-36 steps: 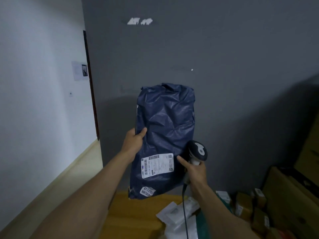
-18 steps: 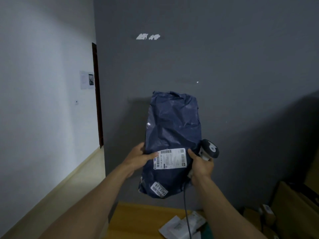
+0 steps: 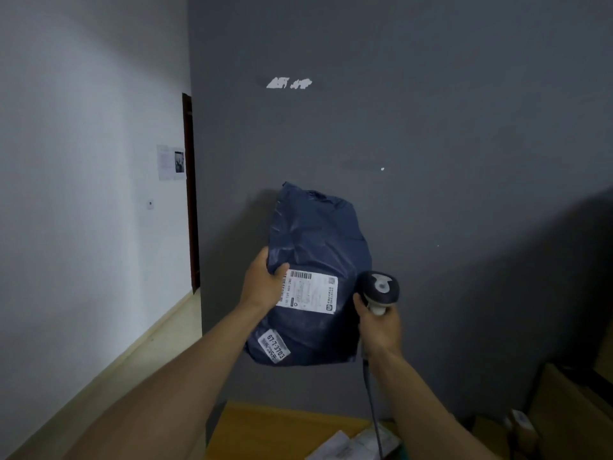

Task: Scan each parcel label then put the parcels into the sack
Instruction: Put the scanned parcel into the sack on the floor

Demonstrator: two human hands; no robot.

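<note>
Midway through a scan

Raised before grey wall (image 3: 431, 127): dark blue parcel (image 3: 318, 234), front turned outward for reading. Gripping its left edge, thumb in front: left hand (image 3: 262, 287). Curled round corded scanner (image 3: 379, 288) just beside parcel: right hand (image 3: 381, 330). Seemingly not yet aimed at white label (image 3: 310, 292).

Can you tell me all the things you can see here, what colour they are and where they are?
parcel: one, dark blue, held up before the grey wall
shipping label: one, white, on the parcel's front
small sticker: one, white, parcel's lower left corner
scanner: one, dark with pale handle, right of the parcel
scanner cable: one, dark, hanging below the scanner
wooden surface: one, yellow-brown, bottom centre
packets: a few, white, bottom edge
cardboard boxes: several, brown, bottom right
paper notice: one, white, on the left wall
left hand: one, grips the parcel's left edge
right hand: one, grips the scanner's handle
</note>
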